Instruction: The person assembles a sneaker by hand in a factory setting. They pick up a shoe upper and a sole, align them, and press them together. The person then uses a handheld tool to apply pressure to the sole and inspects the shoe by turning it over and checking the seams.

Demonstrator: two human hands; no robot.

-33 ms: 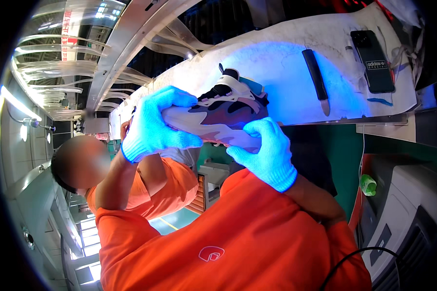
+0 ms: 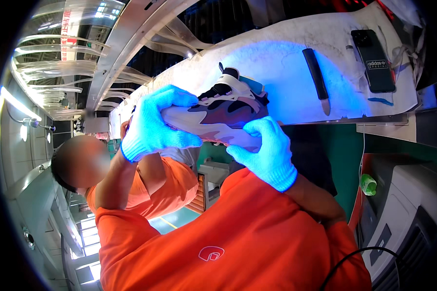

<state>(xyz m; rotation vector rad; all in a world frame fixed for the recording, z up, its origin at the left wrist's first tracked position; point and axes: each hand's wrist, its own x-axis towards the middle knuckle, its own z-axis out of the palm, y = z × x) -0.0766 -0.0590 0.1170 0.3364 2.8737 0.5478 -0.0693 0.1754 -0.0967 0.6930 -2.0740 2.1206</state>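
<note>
Both my hands, in knitted gloves lit bright blue, hold a sneaker (image 2: 228, 112) at the near edge of the work surface. It has a thick white sole and an upper in white, black, grey and mauve, and its sole side is tilted toward me. My left hand (image 2: 158, 121) wraps the toe end, thumb below and fingers over the top. Against the sole near the heel, my right hand (image 2: 269, 153) pinches with thumb and forefinger. The shoe's far side is hidden.
On the white-covered bench (image 2: 286, 63), under a blue light patch, lies a black-handled knife (image 2: 316, 75). A dark phone (image 2: 374, 63) rests farther right. A person in orange (image 2: 165, 186) sits close at my left. A grey machine (image 2: 408, 208) stands at lower right.
</note>
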